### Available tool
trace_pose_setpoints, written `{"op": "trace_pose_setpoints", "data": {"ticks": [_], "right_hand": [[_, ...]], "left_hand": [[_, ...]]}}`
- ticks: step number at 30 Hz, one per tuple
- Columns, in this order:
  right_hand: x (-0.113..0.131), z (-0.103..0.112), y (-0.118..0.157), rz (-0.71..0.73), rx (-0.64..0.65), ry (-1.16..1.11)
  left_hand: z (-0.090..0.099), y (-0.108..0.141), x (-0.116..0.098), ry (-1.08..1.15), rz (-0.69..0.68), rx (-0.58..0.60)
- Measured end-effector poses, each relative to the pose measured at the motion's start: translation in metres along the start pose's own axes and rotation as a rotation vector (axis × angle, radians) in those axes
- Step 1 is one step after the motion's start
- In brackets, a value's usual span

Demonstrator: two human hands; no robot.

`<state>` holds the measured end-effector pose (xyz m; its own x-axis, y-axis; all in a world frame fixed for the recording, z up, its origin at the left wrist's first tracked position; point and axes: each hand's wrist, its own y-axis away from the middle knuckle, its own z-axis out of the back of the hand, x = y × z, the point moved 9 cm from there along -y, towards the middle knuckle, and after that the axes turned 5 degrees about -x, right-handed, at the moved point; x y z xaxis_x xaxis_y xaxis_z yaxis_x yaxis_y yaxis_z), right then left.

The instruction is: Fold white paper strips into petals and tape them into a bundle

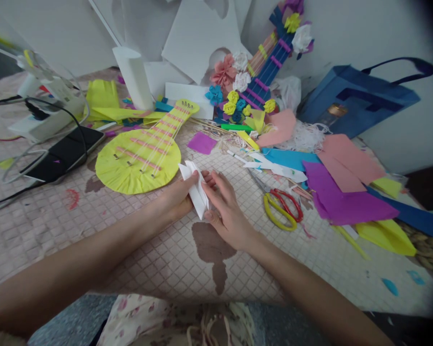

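While the left hand (182, 194) and right hand (232, 218) grip white paper (199, 201) over the counter (162, 269), its folding looks partly done (layers not yet flat); a strung yellow instrument (139, 178) lies nearby, seemingly finished.

A plain pale grey-white wall (346, 33) stands behind a broad table (144, 269) with a pinkish-beige surface patterned in a fine diamond grid. An irregular dark brown patch (211, 245) marks that surface near its front edge. Below shows a speckled blue-grey floor (75, 322). The light is soft and cool, the wall only gently shaded.
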<state>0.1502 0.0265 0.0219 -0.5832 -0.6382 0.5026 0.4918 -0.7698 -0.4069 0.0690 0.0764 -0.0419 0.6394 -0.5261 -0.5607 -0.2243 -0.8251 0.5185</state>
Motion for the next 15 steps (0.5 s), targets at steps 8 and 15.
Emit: {"op": "trace_pose_setpoints", "data": {"ticks": [8, 15], "right_hand": [[-0.004, 0.011, -0.001, -0.054, -0.091, 0.04], [0.004, -0.002, -0.003, 0.026, 0.039, 0.071]], "left_hand": [[-0.003, 0.004, -0.006, 0.027, -0.034, 0.006], [-0.001, 0.005, -0.008, 0.049, -0.059, -0.049]]}}
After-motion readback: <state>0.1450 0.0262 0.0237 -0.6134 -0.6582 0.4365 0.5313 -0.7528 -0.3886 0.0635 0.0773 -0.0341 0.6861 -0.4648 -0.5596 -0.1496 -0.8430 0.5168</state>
